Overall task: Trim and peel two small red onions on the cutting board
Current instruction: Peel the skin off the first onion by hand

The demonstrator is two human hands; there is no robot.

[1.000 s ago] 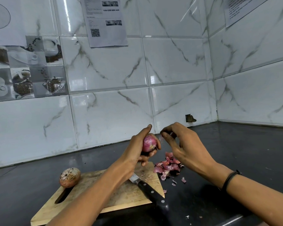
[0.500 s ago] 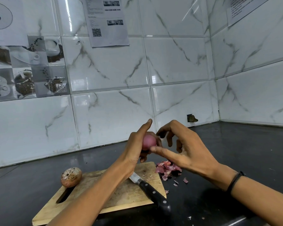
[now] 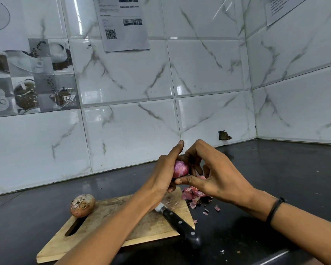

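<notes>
My left hand grips a small peeled red onion in the air above the far right corner of the wooden cutting board. My right hand is against the onion, its thumb under it and its curled fingers touching its right side. A second onion, still in its brown skin, sits on the board's far left corner. A black-handled knife lies on the board's right edge, its blade partly hidden under my left forearm.
A heap of pink onion peels lies on the dark counter just right of the board, with scattered bits nearby. White marble-look tiled walls meet in a corner at the right. Papers hang on the wall.
My right hand moved from beside the onion onto it, thumb now under the onion and fingers curled on its side. The left hand keeps holding the onion in about the same place.
</notes>
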